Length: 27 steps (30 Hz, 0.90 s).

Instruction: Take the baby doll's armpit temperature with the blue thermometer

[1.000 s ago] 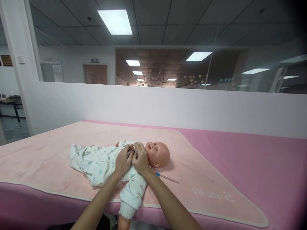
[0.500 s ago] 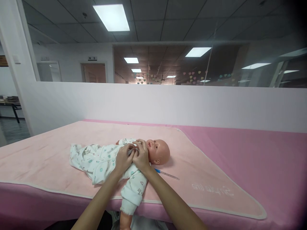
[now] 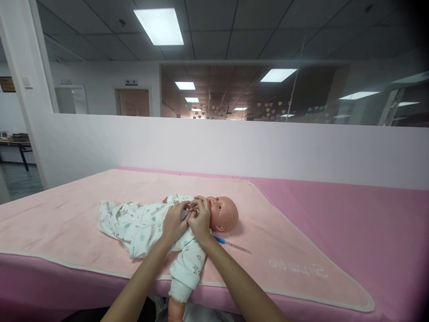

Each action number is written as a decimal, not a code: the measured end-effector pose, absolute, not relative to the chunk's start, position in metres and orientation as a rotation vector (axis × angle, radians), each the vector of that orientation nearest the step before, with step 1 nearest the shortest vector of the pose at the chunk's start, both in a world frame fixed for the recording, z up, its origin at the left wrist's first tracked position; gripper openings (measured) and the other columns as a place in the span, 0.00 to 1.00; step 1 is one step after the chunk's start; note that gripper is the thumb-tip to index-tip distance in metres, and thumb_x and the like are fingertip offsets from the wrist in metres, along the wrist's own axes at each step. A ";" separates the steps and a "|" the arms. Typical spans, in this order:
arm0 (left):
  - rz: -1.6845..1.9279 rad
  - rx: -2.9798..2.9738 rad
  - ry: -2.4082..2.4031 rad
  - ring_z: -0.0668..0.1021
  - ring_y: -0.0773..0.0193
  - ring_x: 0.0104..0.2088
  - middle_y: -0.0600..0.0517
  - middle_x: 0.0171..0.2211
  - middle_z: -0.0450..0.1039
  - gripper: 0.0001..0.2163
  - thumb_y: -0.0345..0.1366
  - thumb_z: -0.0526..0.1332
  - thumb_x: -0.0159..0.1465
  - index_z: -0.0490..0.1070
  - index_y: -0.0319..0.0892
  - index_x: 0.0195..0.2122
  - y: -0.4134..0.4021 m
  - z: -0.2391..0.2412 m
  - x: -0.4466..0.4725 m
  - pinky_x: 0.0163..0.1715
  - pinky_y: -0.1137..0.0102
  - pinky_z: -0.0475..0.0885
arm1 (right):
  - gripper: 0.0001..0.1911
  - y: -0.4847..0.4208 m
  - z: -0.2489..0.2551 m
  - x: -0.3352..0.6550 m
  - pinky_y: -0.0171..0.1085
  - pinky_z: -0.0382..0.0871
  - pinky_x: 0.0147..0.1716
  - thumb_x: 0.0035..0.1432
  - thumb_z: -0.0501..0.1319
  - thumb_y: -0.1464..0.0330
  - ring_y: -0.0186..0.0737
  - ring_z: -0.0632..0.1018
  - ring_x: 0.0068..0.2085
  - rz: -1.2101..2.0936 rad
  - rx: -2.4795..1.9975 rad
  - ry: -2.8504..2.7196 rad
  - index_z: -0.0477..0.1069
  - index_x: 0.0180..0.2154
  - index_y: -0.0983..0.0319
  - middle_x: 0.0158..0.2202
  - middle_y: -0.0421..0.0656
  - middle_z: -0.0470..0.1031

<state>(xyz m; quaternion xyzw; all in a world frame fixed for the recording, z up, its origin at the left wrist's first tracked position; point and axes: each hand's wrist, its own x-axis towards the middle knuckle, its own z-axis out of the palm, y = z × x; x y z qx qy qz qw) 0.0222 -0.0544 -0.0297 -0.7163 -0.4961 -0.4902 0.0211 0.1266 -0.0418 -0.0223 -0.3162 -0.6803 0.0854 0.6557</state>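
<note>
A baby doll [image 3: 225, 213] in a white patterned romper [image 3: 144, 226] lies on its back, head to the right, one arm hanging over the near table edge. Both my hands meet at the romper's neckline, just below the doll's chin. My left hand [image 3: 176, 220] has its fingers bent and pinched on the collar fabric. Close against it, my right hand [image 3: 200, 218] also pinches at the collar, fingers curled. What lies exactly between the fingertips is partly hidden. Beside the doll's shoulder rests a thermometer [image 3: 234, 245] with a blue end.
Under the doll spreads a peach mat [image 3: 67, 214] with a pale border, over a pink table cover [image 3: 385, 223]. A white half wall [image 3: 234, 145] with a window above stands behind the table. A dark-legged table [image 3: 20, 150] is at far left.
My hands stay at the doll's collar, with only slight finger movement. The whole view has shifted a little; the doll and thermometer lie as before.
</note>
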 end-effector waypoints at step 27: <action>-2.127 -2.301 -1.410 0.76 0.64 0.38 0.52 0.36 0.74 0.11 0.30 0.53 0.58 0.66 0.42 0.43 -0.059 -0.027 0.022 0.41 0.70 0.69 | 0.23 -0.041 -0.026 0.125 0.36 0.69 0.40 0.40 0.47 0.85 0.38 0.70 0.42 0.201 -0.724 -1.605 0.67 0.36 0.61 0.40 0.44 0.65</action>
